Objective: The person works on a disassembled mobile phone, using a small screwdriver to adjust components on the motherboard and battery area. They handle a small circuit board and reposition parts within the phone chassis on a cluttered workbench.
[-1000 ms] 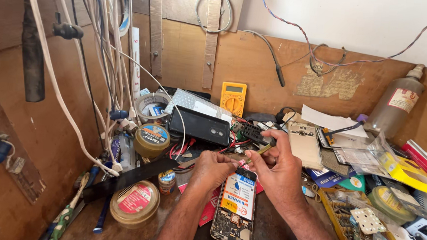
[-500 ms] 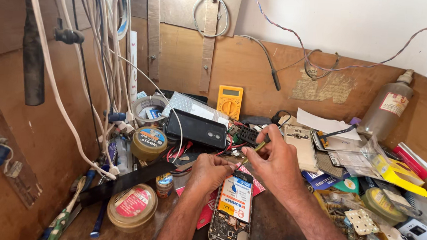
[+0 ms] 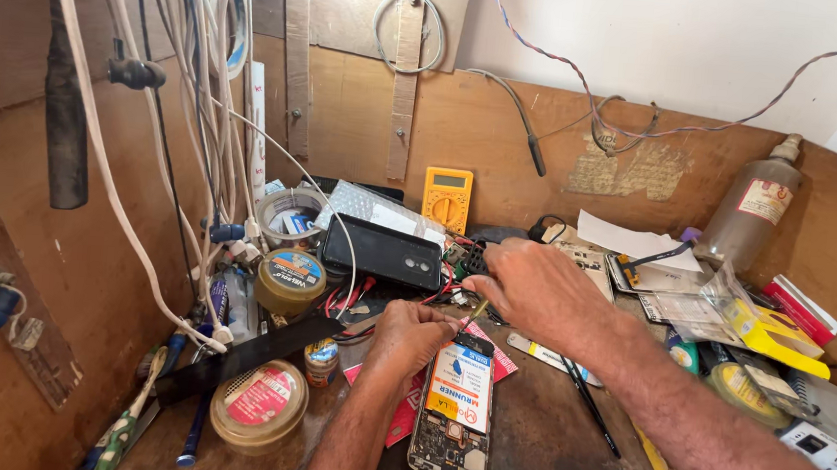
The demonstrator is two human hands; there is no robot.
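An opened phone (image 3: 453, 414) lies on the wooden bench, its back off and a battery with a white, orange and blue label showing. My left hand (image 3: 409, 340) rests against the phone's upper left edge, fingers curled down onto the bench and phone. My right hand (image 3: 544, 293) hovers just behind the phone's top end and pinches a thin yellowish tool (image 3: 477, 311), whose tip points down at the phone's top edge. A pink card (image 3: 406, 416) lies partly under the phone.
Behind the hands lie a black phone cover (image 3: 383, 252) and a yellow multimeter (image 3: 448, 198). Round tins (image 3: 290, 280) (image 3: 257, 405) and hanging cables (image 3: 202, 102) crowd the left. A bottle (image 3: 749, 214), yellow box (image 3: 775, 334) and papers fill the right.
My right hand has drawn slightly up and back from my left hand, still pinching the thin tool. The left hand and the phone have stayed in place.
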